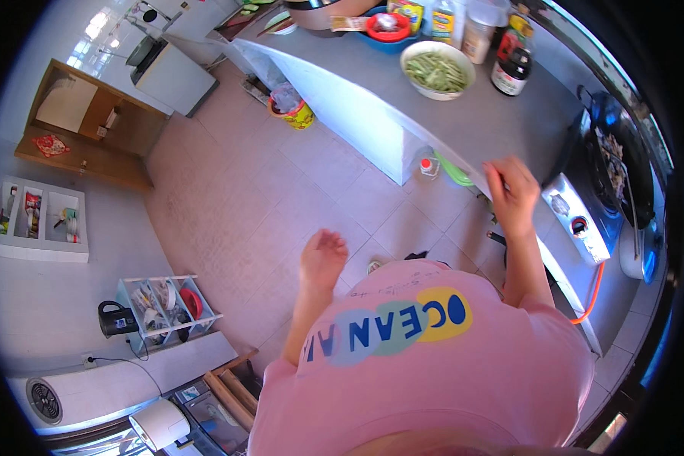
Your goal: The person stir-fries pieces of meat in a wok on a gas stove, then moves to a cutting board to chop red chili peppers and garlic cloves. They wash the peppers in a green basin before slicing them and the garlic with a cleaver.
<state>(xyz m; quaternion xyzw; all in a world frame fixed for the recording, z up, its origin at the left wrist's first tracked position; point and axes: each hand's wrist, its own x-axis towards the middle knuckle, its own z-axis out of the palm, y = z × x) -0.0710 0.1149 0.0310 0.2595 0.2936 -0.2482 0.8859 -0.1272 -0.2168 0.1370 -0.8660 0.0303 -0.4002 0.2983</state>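
Observation:
My left hand (pixel 324 256) hangs over the tiled floor in front of my pink shirt, fingers loosely bent and nothing seen in it. Above the near edge of the grey counter, my right hand (pixel 513 188) has its fingers curled and a gap beside the thumb; no object shows in it. To its right is a gas stove (pixel 581 219) bearing a dark wok (pixel 638 165) with food and a utensil inside. A white bowl of cut green vegetables (pixel 438 71) stands farther along the counter, beside a dark sauce bottle (pixel 512 73).
A blue basin (pixel 385 44) with a red bowl (pixel 387 28) sits on the counter (pixel 370 71) near jars. An orange hose (pixel 595 293) runs from the stove. Below are a plastic bottle (pixel 427 167) and a yellow bin (pixel 300 117). A storage rack (pixel 171 328) stands at lower left.

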